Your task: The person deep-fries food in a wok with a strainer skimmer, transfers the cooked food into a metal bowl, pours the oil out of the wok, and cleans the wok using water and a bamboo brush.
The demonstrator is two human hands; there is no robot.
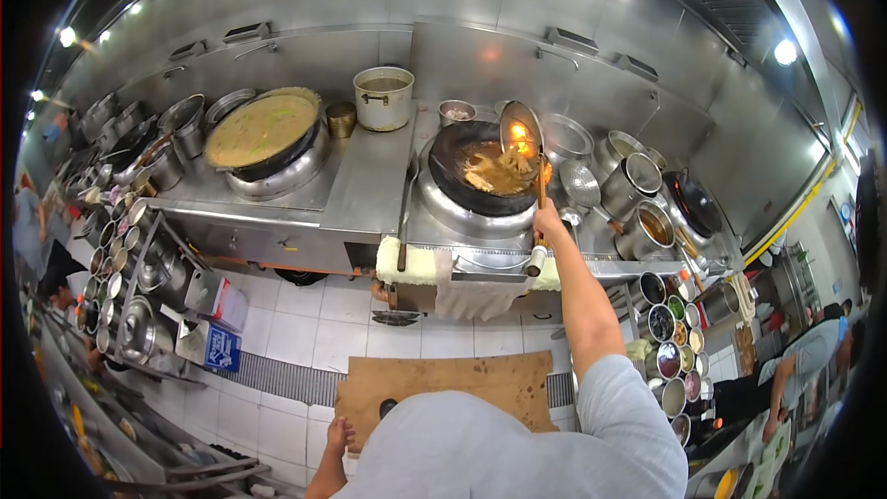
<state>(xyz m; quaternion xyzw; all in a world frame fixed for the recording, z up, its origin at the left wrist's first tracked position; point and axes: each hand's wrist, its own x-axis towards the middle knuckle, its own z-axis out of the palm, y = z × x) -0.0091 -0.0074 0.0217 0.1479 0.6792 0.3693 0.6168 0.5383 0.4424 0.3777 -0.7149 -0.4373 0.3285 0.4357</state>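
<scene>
Wooden handle [541, 187] clasped in our right grip [547, 222], we hold a metal scoop [516, 118] tilted over the wok [450, 190].
Its bowl stands at the far right side, beside browned food [497, 173]; we judge it stiff, front-heavy, hot at the metal and perhaps greasy, best held along the wood, well apart from the bowl. Our left grip [340, 432] shows low beside the brown mat [443, 374]; we cannot tell whether it holds anything.
</scene>
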